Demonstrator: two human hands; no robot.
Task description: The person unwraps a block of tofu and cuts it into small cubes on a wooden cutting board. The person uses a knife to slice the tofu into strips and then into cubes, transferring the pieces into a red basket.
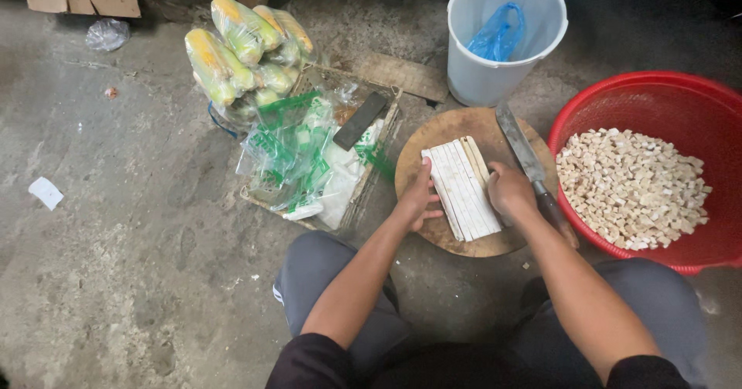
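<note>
Knees [325,281] over stained concrete floor [116,265]

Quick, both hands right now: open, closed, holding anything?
Left hand: open, pressed against the left edge of the white sliced strips on the round wooden board.
Right hand: loosely curled against the strips' right edge; holds nothing, the knife lies beside it.

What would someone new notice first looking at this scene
The eye likely lands first on the red basket at right, heaped with small pale cubes. Next comes the round wooden board at centre, where the left hand and right hand press either side of a white block cut into strips, a large knife lying beside it. At upper left, bagged yellow corn stands out against the grey floor.
</note>
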